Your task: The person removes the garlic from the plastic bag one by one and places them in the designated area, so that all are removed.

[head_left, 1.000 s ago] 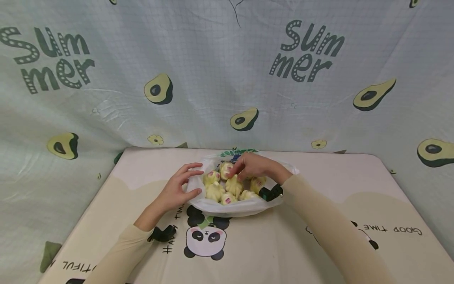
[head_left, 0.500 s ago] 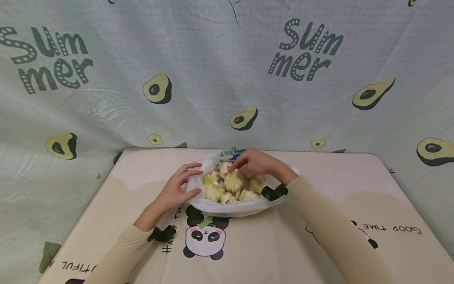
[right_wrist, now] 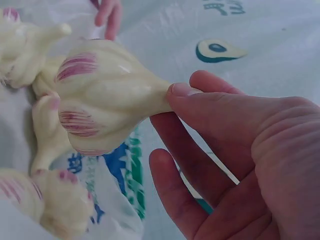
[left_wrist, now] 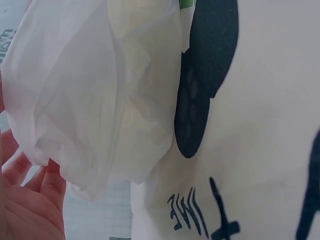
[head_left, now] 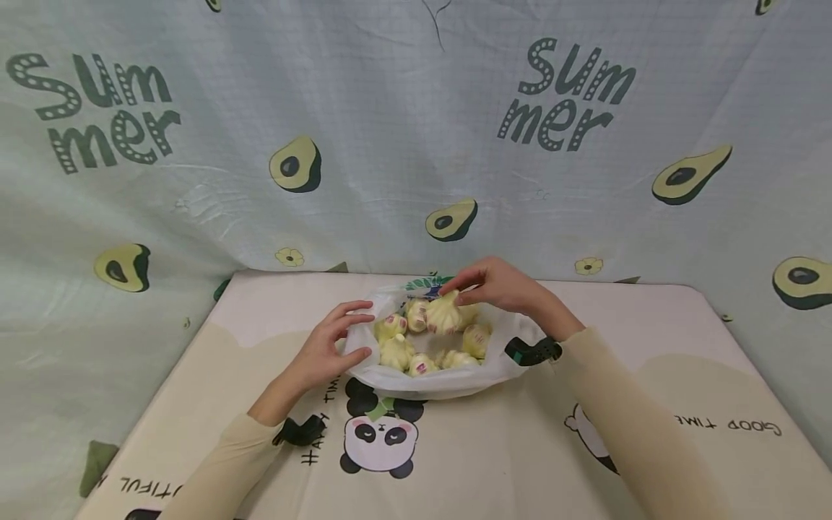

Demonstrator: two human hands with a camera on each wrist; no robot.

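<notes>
My right hand (head_left: 499, 285) pinches a garlic bulb (head_left: 443, 315) by its stem. The pale yellow bulb (right_wrist: 105, 100) has purple-pink streaks, and thumb and fingertips meet at its neck in the right wrist view. It hangs over the mouth of a white plastic bag (head_left: 429, 388). Inside the bag several similar garlic bulbs (head_left: 395, 352) lie around a bare patch of its bottom. My left hand (head_left: 323, 350) has its fingers spread against the bag's left side. In the left wrist view, the bag (left_wrist: 95, 100) partly hides those fingers.
The bag stands on a table with a pale printed cloth (head_left: 507, 440), near its back edge. A panda print (head_left: 379, 442) lies in front of it. Behind the table hangs a sheet (head_left: 390, 108) with avocado prints. Each wrist wears a small black device (head_left: 533, 352).
My right hand has lifted the garlic bulb from the middle of the bag and moved it up and to the right. The left hand has stayed at the bag's left side.
</notes>
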